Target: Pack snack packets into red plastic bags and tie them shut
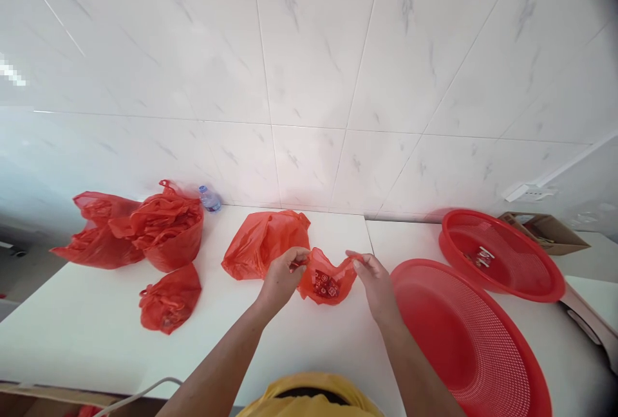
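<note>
A small red plastic bag [342, 293] is stretched between my two hands above the white table, its mouth spread. Inside it lie several small dark red pieces with white markings [324, 284], too small to name. My left hand [286, 273] pinches the bag's left edge, and my right hand [374, 278] pinches its right edge. Just behind my left hand rests a larger red plastic bag [268, 240], partly covered by it. To my right hand's right is a big red plastic basket [437, 327], partly hidden by my forearm.
A tied red bag [171, 301] and fuller red bags [168, 230] [109, 237] stand on the left. Against the wall is a water bottle [209, 199]. At the right, a second red basket [512, 256] holds small pieces, near a cardboard box [548, 233]. A cable [140, 394] crosses the front edge.
</note>
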A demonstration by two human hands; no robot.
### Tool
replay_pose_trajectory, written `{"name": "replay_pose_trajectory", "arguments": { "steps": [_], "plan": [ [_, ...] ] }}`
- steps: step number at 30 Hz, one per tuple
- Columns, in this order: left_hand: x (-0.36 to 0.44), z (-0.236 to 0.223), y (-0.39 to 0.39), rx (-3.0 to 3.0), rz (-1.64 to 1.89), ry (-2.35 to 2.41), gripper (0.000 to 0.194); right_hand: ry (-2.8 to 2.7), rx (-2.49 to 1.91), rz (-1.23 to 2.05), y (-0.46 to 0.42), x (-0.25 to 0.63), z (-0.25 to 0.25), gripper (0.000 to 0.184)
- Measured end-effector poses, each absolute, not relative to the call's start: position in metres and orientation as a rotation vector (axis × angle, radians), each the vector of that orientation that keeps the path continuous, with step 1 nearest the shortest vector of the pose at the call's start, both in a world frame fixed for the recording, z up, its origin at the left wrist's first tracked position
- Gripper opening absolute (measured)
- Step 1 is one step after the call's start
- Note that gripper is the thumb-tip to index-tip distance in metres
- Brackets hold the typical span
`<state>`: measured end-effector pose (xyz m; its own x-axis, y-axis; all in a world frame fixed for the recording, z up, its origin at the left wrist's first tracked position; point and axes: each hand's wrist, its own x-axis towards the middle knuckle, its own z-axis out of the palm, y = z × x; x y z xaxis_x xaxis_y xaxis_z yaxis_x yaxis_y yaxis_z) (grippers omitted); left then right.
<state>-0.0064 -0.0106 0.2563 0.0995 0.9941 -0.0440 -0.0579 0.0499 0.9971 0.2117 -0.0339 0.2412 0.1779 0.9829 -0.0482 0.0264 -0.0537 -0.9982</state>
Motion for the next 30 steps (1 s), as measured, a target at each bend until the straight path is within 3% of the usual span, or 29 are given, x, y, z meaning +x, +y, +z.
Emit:
{"name": "replay_pose_trajectory", "arguments": {
  "steps": [6,12,16,22,30],
  "plan": [
    [-0.004,0.268,-0.014,1.327,1.134,1.115,0.016,-0.824,-1.102,1.402,-0.033,0.194,0.236,0.040],
    [0.005,0.274,-0.019,1.580,0.968,1.185,0.021,-1.295,-1.323,1.393,-0.031,0.171,0.241,0.041],
    [0.009,0.267,-0.019,1.535,0.949,1.175,0.029,-1.497,-1.274,1.472,-0.020,0.158,0.234,0.021],
    [0.006,0.249,-0.016,1.736,1.015,1.259,0.026,-1.403,-1.281,1.442,0.010,0.149,0.228,0.042],
    [0.002,0.229,0.004,1.847,0.927,1.336,0.017,-1.362,-1.214,1.559,0.030,0.147,0.222,0.044]
  ]
}}
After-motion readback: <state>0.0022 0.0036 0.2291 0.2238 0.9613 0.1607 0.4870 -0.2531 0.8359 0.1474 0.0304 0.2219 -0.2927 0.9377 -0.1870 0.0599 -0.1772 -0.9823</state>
